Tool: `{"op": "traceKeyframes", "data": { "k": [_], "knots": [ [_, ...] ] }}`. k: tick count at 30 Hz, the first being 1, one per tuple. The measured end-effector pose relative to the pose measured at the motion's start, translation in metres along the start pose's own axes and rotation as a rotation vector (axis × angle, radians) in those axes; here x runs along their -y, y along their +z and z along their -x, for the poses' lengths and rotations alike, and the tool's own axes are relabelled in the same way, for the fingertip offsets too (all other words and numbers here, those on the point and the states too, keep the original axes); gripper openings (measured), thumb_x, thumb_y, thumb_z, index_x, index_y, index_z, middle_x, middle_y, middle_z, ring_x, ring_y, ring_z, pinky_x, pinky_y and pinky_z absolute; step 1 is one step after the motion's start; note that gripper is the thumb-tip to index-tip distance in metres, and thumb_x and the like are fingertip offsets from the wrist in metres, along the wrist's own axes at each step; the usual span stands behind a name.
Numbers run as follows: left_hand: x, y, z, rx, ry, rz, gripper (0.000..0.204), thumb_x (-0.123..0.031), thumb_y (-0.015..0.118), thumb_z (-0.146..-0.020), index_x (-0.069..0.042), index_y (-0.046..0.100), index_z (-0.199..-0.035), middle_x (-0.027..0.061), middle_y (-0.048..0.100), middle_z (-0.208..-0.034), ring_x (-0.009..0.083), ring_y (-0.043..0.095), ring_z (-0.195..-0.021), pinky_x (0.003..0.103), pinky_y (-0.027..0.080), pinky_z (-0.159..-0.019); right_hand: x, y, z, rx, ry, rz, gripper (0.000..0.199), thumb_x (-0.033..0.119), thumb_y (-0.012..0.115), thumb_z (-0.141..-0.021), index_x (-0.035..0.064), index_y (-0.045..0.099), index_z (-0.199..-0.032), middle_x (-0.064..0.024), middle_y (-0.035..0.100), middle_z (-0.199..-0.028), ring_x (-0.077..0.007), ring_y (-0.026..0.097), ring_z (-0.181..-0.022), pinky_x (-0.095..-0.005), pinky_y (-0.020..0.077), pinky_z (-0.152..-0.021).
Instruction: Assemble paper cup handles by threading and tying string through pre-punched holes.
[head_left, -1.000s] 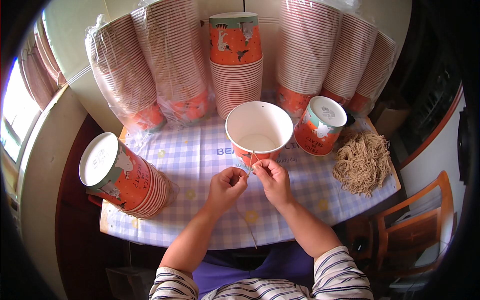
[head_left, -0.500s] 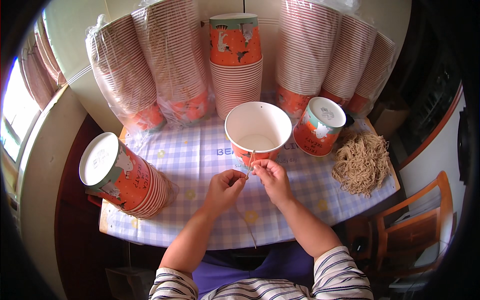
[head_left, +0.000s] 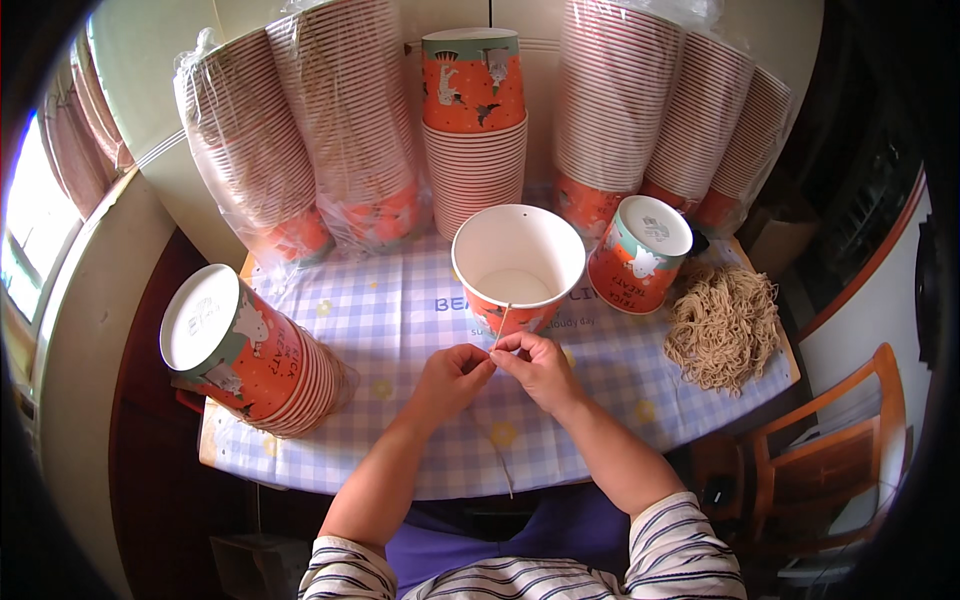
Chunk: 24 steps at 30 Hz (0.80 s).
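Observation:
An orange paper bucket (head_left: pixel 518 258) with a white inside stands upright at the table's middle, its mouth facing up. Small holes show near its rim. A thin beige string (head_left: pixel 504 318) runs from the near rim down to my fingers, and its loose tail trails over the cloth to the table's front edge. My left hand (head_left: pixel 455 378) pinches the string just in front of the bucket. Right beside it, fingertips touching, my right hand (head_left: pixel 537 367) pinches the same string. Whatever knot or loop lies between the fingertips is hidden.
A heap of beige strings (head_left: pixel 722 328) lies at the right, beside an upside-down bucket (head_left: pixel 640 255). A stack of upside-down buckets (head_left: pixel 255 355) leans at the left. Tall plastic-wrapped stacks (head_left: pixel 345 120) and an unwrapped stack (head_left: pixel 474 165) line the back. A wooden chair (head_left: pixel 825 450) is at right.
My right hand has come down and left, closing the gap to my left hand. The string between rim and fingers now runs as a narrower line. The bucket has barely shifted.

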<state>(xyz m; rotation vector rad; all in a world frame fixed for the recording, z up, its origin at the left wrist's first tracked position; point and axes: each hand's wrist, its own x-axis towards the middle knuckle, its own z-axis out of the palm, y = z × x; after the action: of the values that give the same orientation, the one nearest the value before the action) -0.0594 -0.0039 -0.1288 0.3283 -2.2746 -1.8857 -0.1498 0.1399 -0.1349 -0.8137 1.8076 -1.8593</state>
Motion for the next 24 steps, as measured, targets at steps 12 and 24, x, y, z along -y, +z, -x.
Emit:
{"op": "traceKeyframes", "data": {
  "k": [12,24],
  "knots": [
    [-0.007,0.002,0.003,-0.004,0.022,-0.074,0.021,-0.019,0.064,-0.086,0.002,0.065,-0.084,0.0008,0.06,-0.066,0.0049,0.051,-0.06,0.024,0.042,-0.053,0.0,0.003,0.002,-0.065,-0.007,-0.024,0.014,0.016,0.067,-0.085,0.0021,0.065,-0.089,0.0022,0.063,-0.078,-0.0031,0.051,-0.068,-0.0199,0.0431,-0.063],
    [-0.008,0.006,0.008,0.225,-0.036,-0.119,0.016,-0.016,0.064,-0.084,0.001,0.066,-0.083,0.0001,0.058,-0.062,0.0047,0.048,-0.057,0.024,0.04,-0.051,0.009,0.007,0.0,-0.232,0.003,-0.28,0.011,0.015,0.066,-0.085,0.0044,0.065,-0.087,0.0039,0.059,-0.072,-0.0017,0.043,-0.059,-0.0173,0.0337,-0.052]
  ]
}}
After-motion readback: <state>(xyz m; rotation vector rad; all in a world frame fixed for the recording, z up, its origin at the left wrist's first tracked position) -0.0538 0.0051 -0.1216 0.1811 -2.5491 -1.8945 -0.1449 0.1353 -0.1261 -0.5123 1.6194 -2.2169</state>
